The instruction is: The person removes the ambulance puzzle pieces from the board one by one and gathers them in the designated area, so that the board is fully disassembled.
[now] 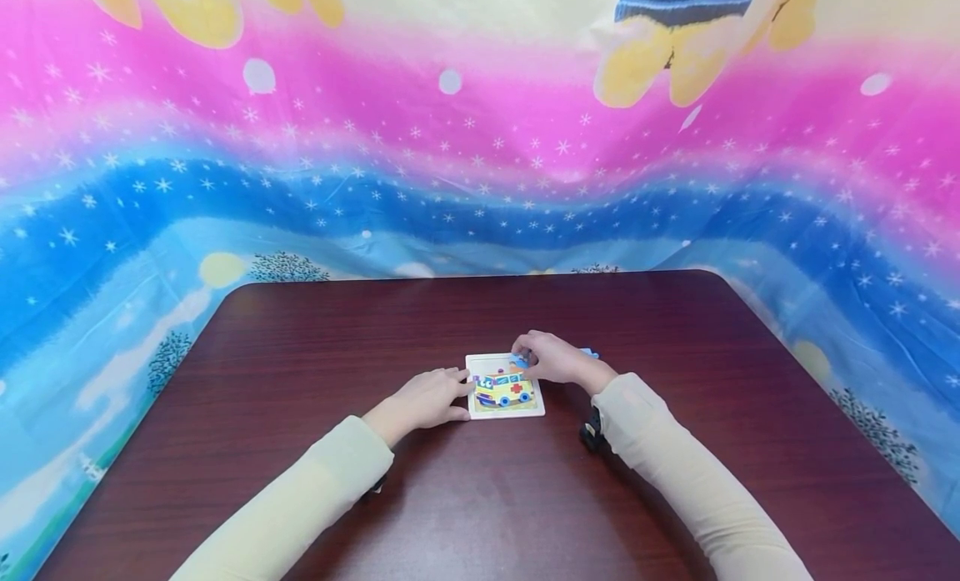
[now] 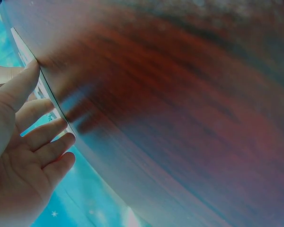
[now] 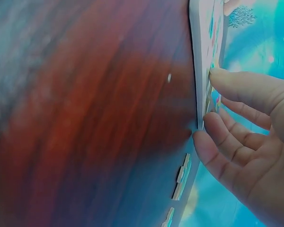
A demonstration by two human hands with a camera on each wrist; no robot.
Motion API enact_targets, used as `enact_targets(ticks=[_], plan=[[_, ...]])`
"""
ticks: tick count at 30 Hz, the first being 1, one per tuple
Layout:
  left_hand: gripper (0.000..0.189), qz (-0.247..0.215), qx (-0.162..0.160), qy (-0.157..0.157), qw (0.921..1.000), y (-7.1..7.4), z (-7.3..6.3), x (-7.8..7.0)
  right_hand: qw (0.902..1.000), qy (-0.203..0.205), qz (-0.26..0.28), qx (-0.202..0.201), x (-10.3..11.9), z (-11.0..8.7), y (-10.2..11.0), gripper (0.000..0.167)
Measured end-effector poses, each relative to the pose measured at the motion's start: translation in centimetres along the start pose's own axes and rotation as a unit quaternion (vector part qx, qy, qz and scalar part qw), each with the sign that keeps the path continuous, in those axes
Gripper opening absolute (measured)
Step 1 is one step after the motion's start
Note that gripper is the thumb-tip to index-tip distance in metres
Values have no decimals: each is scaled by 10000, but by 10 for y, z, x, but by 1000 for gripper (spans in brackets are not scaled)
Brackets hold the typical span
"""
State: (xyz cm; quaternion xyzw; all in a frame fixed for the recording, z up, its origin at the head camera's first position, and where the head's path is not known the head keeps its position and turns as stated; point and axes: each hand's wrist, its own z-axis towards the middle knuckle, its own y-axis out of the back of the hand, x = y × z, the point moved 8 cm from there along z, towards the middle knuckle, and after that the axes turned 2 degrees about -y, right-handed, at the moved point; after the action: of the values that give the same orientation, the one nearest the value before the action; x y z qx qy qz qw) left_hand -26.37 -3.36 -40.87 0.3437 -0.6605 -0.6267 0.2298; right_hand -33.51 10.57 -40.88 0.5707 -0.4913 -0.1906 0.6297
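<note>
A white-framed jigsaw board (image 1: 480, 413) with a yellow ambulance picture lies flat on the table. My left hand (image 1: 426, 398) rests at its left edge, thumb and fingers spread apart and touching the frame. Over the upper right corner, my right hand (image 1: 553, 359) has its fingers curled round a blue puzzle piece (image 1: 517, 361), mostly hidden under the fingertips. From the right wrist side, the thumb (image 3: 236, 85) touches the board's top and other fingers bend beside its edge. Whether the piece sits flat in the frame, I cannot tell.
Blue loose pieces (image 1: 591, 353) lie just beyond the right wrist; the right wrist view shows loose pieces (image 3: 181, 177) on the table beside the board. The dark wooden table (image 1: 360, 331) ends at a patterned curtain (image 1: 465, 197) behind it.
</note>
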Motion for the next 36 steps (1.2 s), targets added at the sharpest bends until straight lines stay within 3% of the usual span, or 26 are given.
enact_targets(ticks=[19,30,36], plan=[[48,-4,-98,-109,9999,0,0,-1,9991,80,111,-412,-8,-4,13,28],[50,84,-109,-133,9998,0,0,-1,9979,85,385,-518,-29,-17,37,27],[50,94,-116,-129,9998,1,-1,-1,9941,-242,906,-546,-47,-27,45,24]])
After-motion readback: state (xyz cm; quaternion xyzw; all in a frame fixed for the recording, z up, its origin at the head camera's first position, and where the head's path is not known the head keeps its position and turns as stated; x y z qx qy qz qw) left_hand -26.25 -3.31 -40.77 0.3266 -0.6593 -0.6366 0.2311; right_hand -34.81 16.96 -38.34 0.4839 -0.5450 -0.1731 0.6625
